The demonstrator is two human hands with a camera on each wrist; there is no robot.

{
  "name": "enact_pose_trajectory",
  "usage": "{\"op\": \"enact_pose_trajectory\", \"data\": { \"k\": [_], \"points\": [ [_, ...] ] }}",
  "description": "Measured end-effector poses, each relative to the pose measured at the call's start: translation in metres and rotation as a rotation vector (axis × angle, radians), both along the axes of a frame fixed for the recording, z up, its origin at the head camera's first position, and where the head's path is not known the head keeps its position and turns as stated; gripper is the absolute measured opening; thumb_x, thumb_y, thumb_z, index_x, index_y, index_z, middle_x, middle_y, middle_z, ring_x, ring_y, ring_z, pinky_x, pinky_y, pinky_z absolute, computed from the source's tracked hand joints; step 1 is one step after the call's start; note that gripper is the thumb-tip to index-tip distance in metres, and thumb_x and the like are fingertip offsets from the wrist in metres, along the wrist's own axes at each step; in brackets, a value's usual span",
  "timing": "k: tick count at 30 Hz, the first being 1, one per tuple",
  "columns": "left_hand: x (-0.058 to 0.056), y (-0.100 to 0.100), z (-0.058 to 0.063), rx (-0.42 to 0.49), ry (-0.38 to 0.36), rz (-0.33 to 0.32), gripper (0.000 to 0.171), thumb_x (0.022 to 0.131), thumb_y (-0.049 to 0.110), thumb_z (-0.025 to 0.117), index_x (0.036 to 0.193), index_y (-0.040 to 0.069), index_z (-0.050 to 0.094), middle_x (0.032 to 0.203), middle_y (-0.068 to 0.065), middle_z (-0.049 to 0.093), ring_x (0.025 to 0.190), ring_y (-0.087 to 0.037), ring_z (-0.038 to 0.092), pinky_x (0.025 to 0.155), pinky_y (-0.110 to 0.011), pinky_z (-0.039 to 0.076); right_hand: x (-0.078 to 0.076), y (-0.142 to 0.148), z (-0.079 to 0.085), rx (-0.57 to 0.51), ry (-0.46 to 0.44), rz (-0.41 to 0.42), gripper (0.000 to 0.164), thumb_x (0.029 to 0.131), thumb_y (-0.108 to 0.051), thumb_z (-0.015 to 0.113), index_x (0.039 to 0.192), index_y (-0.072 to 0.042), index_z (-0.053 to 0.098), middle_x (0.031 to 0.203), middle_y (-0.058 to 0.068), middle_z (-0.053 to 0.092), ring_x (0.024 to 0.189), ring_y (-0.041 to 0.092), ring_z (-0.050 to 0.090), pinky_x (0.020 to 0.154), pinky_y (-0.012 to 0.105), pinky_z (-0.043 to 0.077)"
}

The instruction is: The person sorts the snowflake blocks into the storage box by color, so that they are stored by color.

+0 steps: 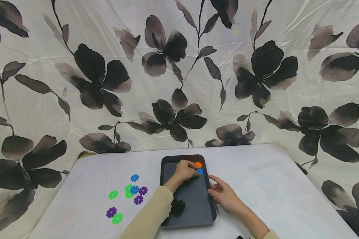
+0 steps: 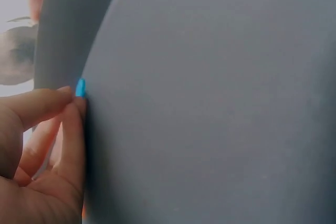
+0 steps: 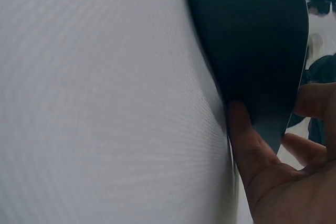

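Note:
A dark grey tray (image 1: 194, 202) lies on the white table. Over its far right corner, my left hand (image 1: 185, 171) pinches a blue flower-shaped disc (image 1: 199, 171) between thumb and fingertips. In the left wrist view, a thin edge of that blue disc (image 2: 80, 87) shows at the fingertips, close to the tray wall. An orange flower-shaped disc (image 1: 198, 164) sits just beyond it in the same corner. My right hand (image 1: 225, 196) holds the tray's right side. The right wrist view shows the thumb on the outer wall (image 3: 252, 40) and other fingers at the rim.
Left of the tray, several loose discs lie on the table (image 1: 86, 199): blue (image 1: 134, 178), green (image 1: 113, 195) and purple (image 1: 111, 212), some overlapping. A black device (image 1: 178, 205) on the left wrist hides part of the tray. Behind the table hangs a flower-patterned cloth (image 1: 215, 99).

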State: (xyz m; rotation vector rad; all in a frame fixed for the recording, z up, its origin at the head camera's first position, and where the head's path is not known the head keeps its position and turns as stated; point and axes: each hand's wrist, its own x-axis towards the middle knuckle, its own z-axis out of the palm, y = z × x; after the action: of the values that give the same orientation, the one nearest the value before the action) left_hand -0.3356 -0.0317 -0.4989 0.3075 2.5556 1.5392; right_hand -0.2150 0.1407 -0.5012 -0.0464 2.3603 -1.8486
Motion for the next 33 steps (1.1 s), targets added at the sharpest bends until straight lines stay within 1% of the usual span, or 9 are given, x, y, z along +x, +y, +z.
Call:
{"op": "enact_pose_trajectory", "data": {
  "k": [2,4,7,12,17,22,25,28,33],
  "points": [
    [0.001,-0.003,0.002,0.033,-0.006,-0.021,0.019,0.069,0.002,0.084,0.085,0.002,0.074,0.074,-0.002,0.066,0.065,-0.015,0.060,0.061,-0.029,0.053,0.000,-0.002,0.001,0.001,0.002,0.003,0.056,0.096,-0.006,0.058,0.148,-0.004,0.036,0.104,0.015,0.056,0.087,0.025,0.060,0.069,0.040,0.056],
    [0.002,-0.005,0.005,0.057,-0.002,-0.041,0.018,0.071,-0.001,0.080,0.087,0.000,0.073,0.071,-0.003,0.066,0.061,-0.014,0.060,0.058,-0.028,0.052,0.004,-0.005,0.009,-0.001,0.006,0.004,0.056,0.096,-0.003,0.057,0.147,-0.001,0.036,0.103,0.016,0.056,0.087,0.026,0.060,0.069,0.040,0.056],
    [0.002,-0.011,0.012,0.079,0.016,-0.087,0.019,0.074,-0.002,0.075,0.092,-0.003,0.072,0.072,-0.004,0.066,0.060,-0.015,0.061,0.057,-0.029,0.054,0.005,-0.007,0.010,-0.002,0.008,-0.001,0.055,0.095,-0.002,0.057,0.147,-0.001,0.037,0.103,0.016,0.056,0.086,0.025,0.059,0.068,0.040,0.056],
    [0.005,-0.029,0.031,0.133,0.001,-0.165,0.024,0.081,0.000,0.073,0.104,-0.008,0.070,0.079,-0.007,0.068,0.069,-0.021,0.068,0.064,-0.033,0.057,-0.001,-0.006,0.001,-0.008,0.008,-0.011,0.056,0.095,-0.002,0.058,0.147,-0.001,0.037,0.101,0.016,0.054,0.084,0.025,0.059,0.067,0.040,0.056],
    [0.007,-0.056,0.047,0.144,0.001,-0.175,0.024,0.086,0.002,0.069,0.108,-0.006,0.069,0.092,-0.011,0.070,0.082,-0.030,0.068,0.069,-0.034,0.057,-0.002,-0.006,-0.002,-0.003,0.008,-0.020,0.057,0.095,-0.005,0.060,0.147,-0.004,0.038,0.103,0.015,0.054,0.085,0.023,0.059,0.067,0.039,0.056],
    [0.006,-0.089,0.053,0.141,0.000,-0.119,0.020,0.087,0.005,0.069,0.107,0.000,0.071,0.095,-0.011,0.070,0.081,-0.026,0.067,0.071,-0.033,0.056,-0.001,-0.005,-0.003,0.004,0.005,-0.022,0.057,0.094,-0.007,0.061,0.147,-0.006,0.039,0.104,0.016,0.055,0.085,0.023,0.059,0.067,0.038,0.056],
    [0.003,-0.112,0.053,0.130,-0.003,-0.068,0.019,0.088,0.006,0.069,0.106,0.001,0.071,0.092,-0.010,0.069,0.077,-0.021,0.065,0.069,-0.032,0.055,-0.002,-0.005,-0.004,0.025,-0.001,-0.038,0.057,0.094,-0.008,0.061,0.147,-0.007,0.041,0.104,0.015,0.056,0.085,0.022,0.059,0.067,0.037,0.056],
    [-0.003,-0.137,0.046,0.082,0.013,-0.009,0.020,0.090,0.007,0.067,0.107,-0.003,0.070,0.091,-0.010,0.069,0.076,-0.019,0.064,0.067,-0.031,0.054,-0.003,-0.005,-0.004,0.035,-0.007,-0.052,0.056,0.094,-0.008,0.062,0.146,-0.009,0.042,0.104,0.014,0.056,0.084,0.022,0.059,0.066,0.037,0.055],
    [-0.009,-0.180,0.023,-0.075,0.053,0.119,0.021,0.092,0.009,0.066,0.108,-0.004,0.070,0.094,-0.010,0.069,0.081,-0.020,0.063,0.072,-0.033,0.054,-0.001,-0.003,-0.004,0.038,-0.006,-0.050,0.056,0.093,-0.008,0.062,0.146,-0.009,0.042,0.103,0.014,0.056,0.085,0.022,0.058,0.067,0.037,0.055]
  ]
}}
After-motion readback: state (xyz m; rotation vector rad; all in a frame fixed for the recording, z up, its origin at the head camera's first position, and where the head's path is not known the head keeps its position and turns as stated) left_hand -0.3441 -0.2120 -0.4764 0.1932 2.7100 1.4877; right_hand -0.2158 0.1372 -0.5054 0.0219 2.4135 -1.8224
